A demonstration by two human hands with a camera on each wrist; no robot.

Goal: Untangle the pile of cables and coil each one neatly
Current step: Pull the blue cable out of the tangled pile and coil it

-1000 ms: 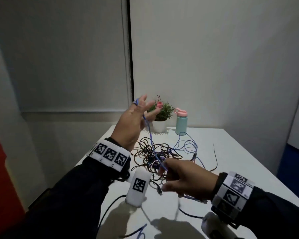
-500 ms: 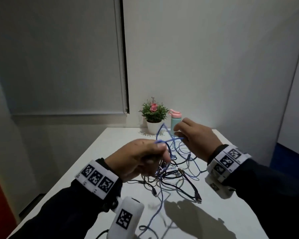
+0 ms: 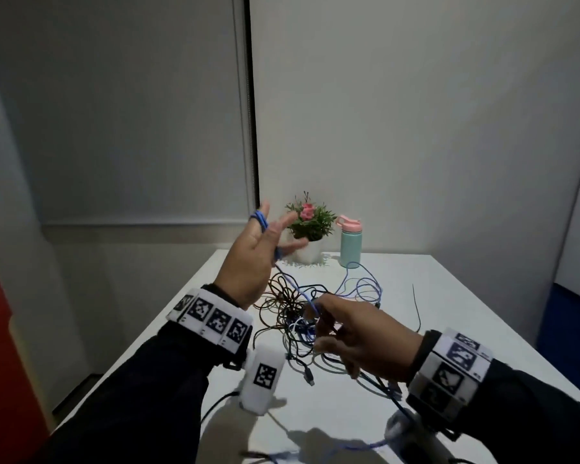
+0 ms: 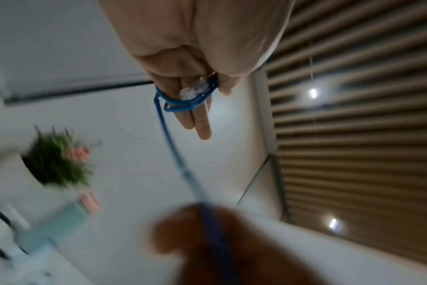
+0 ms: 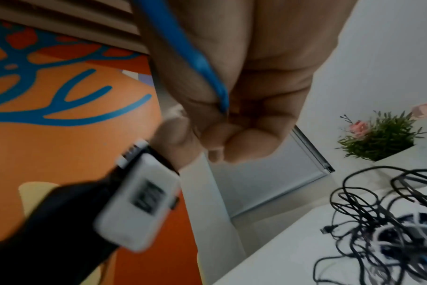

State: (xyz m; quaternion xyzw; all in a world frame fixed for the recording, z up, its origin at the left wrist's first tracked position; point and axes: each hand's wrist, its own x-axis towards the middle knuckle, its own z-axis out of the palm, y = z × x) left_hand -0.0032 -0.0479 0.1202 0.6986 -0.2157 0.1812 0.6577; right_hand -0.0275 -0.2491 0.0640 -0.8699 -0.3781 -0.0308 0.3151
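A blue cable [image 3: 294,289] runs taut between my two hands. My left hand [image 3: 253,259] is raised at the left, above the far part of the pile. Several turns of the cable [image 4: 180,105] are wound round two straight fingers [image 4: 198,119], and the thumb lies against the turns beside a clear plug. My right hand [image 3: 359,336] is lower and nearer, just over the pile, pinching the cable [image 5: 197,59] in curled fingers. The tangled pile of black, brown and blue cables [image 3: 288,309] lies on the white table [image 3: 456,329].
A potted plant [image 3: 310,226] and a teal bottle [image 3: 350,244] with a pink lid stand at the table's far edge. A thin black cable [image 3: 416,306] lies alone to the right. The blue cable's slack trails off the near edge.
Half a second ago my hands were close together over the pile. The left hand has since risen up and left, and the right has dropped toward me, pulling the blue cable taut.
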